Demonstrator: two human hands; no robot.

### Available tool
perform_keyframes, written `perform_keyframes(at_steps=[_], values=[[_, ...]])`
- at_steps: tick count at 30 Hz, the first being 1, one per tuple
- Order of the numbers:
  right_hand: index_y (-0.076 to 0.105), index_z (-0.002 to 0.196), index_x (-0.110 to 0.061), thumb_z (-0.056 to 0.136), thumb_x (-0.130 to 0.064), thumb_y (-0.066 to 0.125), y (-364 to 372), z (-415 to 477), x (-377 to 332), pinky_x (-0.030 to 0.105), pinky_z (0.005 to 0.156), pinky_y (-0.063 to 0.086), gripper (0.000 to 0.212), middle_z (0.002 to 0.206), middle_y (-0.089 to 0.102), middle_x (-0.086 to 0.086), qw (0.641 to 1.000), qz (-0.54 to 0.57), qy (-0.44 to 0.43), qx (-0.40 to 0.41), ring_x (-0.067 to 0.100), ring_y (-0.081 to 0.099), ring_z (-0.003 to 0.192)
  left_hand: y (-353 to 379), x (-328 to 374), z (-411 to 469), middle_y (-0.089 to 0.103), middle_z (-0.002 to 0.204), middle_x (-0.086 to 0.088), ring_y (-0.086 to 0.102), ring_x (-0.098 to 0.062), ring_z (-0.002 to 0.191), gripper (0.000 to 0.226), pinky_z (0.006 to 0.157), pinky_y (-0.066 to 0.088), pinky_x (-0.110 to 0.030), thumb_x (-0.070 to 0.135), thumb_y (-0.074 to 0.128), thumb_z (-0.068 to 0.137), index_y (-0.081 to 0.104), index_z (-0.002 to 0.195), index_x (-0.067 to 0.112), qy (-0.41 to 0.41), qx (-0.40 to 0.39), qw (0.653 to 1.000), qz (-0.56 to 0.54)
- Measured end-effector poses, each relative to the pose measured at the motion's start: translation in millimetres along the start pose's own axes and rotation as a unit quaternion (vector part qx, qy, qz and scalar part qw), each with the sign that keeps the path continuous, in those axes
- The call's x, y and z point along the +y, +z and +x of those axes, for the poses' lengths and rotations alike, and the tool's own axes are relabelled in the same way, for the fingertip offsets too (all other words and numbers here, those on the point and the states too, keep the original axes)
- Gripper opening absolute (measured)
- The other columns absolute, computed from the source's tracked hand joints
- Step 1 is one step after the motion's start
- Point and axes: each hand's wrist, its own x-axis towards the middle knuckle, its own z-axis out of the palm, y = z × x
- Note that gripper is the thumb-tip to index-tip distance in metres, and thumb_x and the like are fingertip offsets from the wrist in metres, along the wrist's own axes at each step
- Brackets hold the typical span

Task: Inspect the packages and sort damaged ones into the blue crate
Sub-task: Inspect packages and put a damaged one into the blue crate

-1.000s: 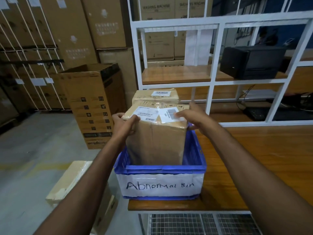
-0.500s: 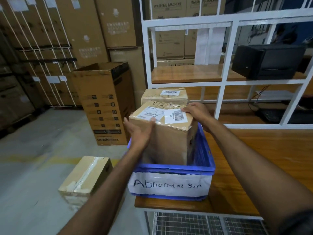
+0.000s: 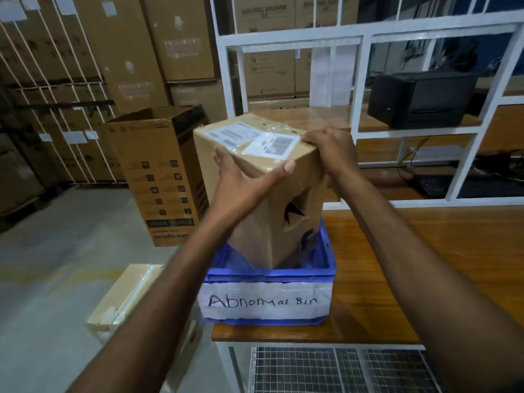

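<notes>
My left hand (image 3: 241, 182) fingers press flat on the brown box (image 3: 263, 194). The box tilts above the blue crate (image 3: 269, 275) on the counter (image 3: 425, 251). It has white labels on top and a torn hole in its side. My right hand (image 3: 330, 150) fingers grip its far edge.

My one camera rides on my head, looking forward and down from close above the blue crate (image 3: 269, 275); my forearms reach in from below it, the white rack (image 3: 365, 42) stands beyond it, floor lies left
</notes>
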Motion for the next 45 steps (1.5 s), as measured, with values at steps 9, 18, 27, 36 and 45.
perform_keyframes(at_steps=[9,18,27,36,45], values=[[0.059,0.147,-0.025,0.084,-0.058,0.074,-16.6,-54.5,-13.9,0.026,0.098,0.054,0.072,0.122,0.064,-0.03,0.994,0.012,-0.112,-0.001,-0.016,0.059,0.11,-77.5,35.8,22.0,0.062,0.135,0.014,0.062,0.014,0.109,0.071,0.08,0.053,-0.008,0.042,0.078,0.088,0.052,0.15,0.019,0.089,-0.092,0.991,0.022],[0.049,0.153,-0.036,0.078,-0.066,0.071,12.7,-88.8,23.7,0.049,0.105,0.052,0.084,0.146,0.057,-0.006,0.985,-0.088,-0.144,0.035,0.014,0.05,0.132,-70.7,-1.9,23.3,0.067,0.132,0.005,0.063,-0.01,0.12,0.029,0.086,0.057,-0.026,0.033,0.054,0.106,0.068,0.13,0.026,0.056,-0.074,0.989,-0.115],[0.075,0.126,-0.02,0.089,-0.034,0.081,56.7,-117.5,60.3,0.032,0.11,0.04,0.04,0.144,0.062,-0.004,0.967,-0.192,-0.166,-0.003,0.016,0.049,0.132,-34.9,-60.4,44.1,0.065,0.121,0.009,0.06,-0.001,0.103,0.027,0.076,0.048,-0.006,0.023,0.056,0.106,0.07,0.129,0.017,0.029,-0.095,0.993,-0.064],[0.077,0.115,-0.013,0.109,-0.031,0.05,74.2,-107.9,64.4,0.032,0.096,0.047,0.034,0.123,0.072,0.002,0.974,-0.164,-0.146,-0.05,0.017,0.06,0.115,-36.0,-104.7,37.3,0.036,0.153,0.0,0.042,-0.016,0.139,0.064,0.116,0.039,-0.038,0.057,0.056,0.1,0.036,0.154,0.028,-0.018,-0.002,1.0,0.005],[0.073,0.111,-0.034,0.075,-0.052,0.077,88.0,-48.6,70.3,0.036,0.112,0.032,0.041,0.137,0.058,-0.01,0.953,-0.284,-0.068,-0.076,0.023,0.04,0.136,29.1,-110.8,-11.0,0.031,0.146,-0.005,0.041,-0.031,0.136,0.092,0.11,0.043,-0.051,0.073,0.072,0.071,0.033,0.14,0.027,-0.24,0.199,0.946,-0.086]])
